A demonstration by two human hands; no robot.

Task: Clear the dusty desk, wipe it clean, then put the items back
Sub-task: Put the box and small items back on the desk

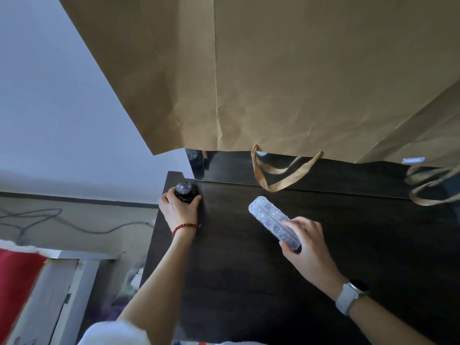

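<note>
Left hand (179, 210) grips a dark bottle (186, 193) – probably light, stiff, best held round its body – right hand (307, 242) clasps a clear plastic case (273, 222).

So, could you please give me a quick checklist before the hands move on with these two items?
1. Left hand grips the dark bottle: ok.
2. Bottle stands on the desk at its back left corner: ok.
3. Right hand holds the clear plastic case: ok.
4. Case lifted clear of the desk: cannot tell.
5. Desk wiped free of dust: cannot tell.
6. Paper bag handles off the desk: not ok.
</note>
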